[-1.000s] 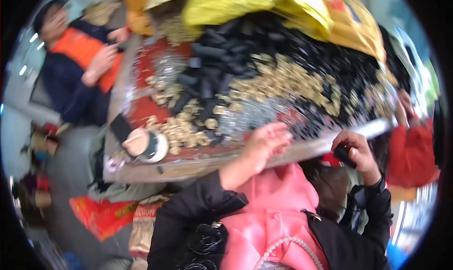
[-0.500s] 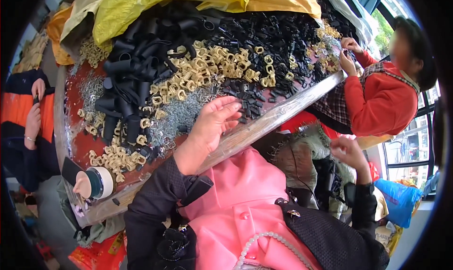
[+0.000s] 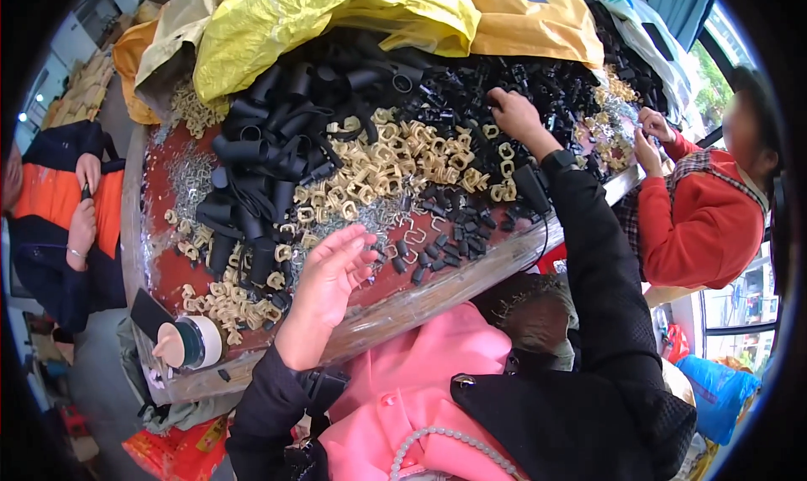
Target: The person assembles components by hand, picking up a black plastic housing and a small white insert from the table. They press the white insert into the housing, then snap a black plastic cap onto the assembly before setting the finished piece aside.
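Observation:
My left hand (image 3: 324, 283) is raised palm up above the near edge of the table, its fingers loosely bent and apart; nothing shows in it. Beyond its fingertips lie small silver wire pieces (image 3: 370, 220) and a scatter of short black plastic pieces (image 3: 454, 241). My right hand (image 3: 519, 117) reaches far across to a heap of shiny black plastic parts (image 3: 471, 86). Its fingers are curled down at that heap, and what they grip, if anything, is hidden. Cream-coloured ring-like parts (image 3: 403, 157) are piled between my two hands.
Black tubes (image 3: 252, 153) lie heaped at the left, under yellow sacks (image 3: 336, 18). A round jar (image 3: 200, 342) stands at the table's near left corner. The wooden table rim (image 3: 420, 300) runs before me. One co-worker (image 3: 706, 203) sits right, another (image 3: 71, 203) left, both handling small things.
My right hand has swung from beside my body, over the rim, to the black parts. My left hand has shifted left and lower, its fingers looser. The view has tilted slightly.

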The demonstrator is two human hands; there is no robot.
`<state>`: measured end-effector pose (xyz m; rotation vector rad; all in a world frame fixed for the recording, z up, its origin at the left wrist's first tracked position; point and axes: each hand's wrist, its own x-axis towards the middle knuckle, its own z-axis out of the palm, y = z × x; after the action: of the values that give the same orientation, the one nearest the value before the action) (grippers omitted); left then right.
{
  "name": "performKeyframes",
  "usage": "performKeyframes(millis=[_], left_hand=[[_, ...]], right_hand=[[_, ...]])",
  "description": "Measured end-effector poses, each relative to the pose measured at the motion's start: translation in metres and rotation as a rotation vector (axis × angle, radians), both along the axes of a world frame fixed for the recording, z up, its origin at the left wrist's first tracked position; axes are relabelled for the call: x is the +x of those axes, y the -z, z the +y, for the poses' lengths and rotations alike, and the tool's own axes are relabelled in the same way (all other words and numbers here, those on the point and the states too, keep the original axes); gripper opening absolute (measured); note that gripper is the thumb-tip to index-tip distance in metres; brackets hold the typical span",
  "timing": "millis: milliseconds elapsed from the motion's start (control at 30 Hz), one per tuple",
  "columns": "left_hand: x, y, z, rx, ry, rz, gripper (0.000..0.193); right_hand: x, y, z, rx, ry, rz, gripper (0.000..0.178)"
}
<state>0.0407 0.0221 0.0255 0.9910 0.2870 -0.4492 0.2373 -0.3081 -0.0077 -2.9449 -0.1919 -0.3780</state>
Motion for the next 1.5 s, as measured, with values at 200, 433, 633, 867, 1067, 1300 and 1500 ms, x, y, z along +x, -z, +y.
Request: performKeyframes(millis=[200, 433, 633, 867, 1067, 1300, 1500], left_hand=[[0.008, 0.004, -0.011, -0.048, 0.078, -0.027, 0.032], [-0.012, 0.021, -0.030, -0.320, 0.016, -0.086, 0.039], [-0.042, 0.030, -0.016, -0.240, -0.110, -0.118, 0.023], [-0.057, 0.026, 0.015, -0.021, -0.261, -0.234, 0.026], [-0.050, 0.046, 0.015, -0.008, -0.166, -0.255, 0.027], [-0.047, 0.024, 0.013, 0.153, -0.108, -0.071, 0.021], [-0.042, 0.018, 0.011, 0.243, -0.052, -0.100, 0.024]], right_hand=[[-0.030, -0.032, 0.007, 0.399, -0.171, -0.109, 0.026], [-0.158, -0.049, 0.138, 0.601, -0.848, 0.478, 0.041], [-0.191, -0.032, 0.160, 1.076, -0.761, 0.817, 0.038], [-0.156, -0.018, 0.181, 0.174, -0.874, 0.206, 0.012], [-0.149, -0.007, 0.188, 0.138, -0.800, 0.039, 0.006], [-0.148, -0.008, 0.180, -0.055, -0.837, 0.078, 0.005], [-0.147, -0.003, 0.180, -0.086, -0.836, 0.040, 0.006]])
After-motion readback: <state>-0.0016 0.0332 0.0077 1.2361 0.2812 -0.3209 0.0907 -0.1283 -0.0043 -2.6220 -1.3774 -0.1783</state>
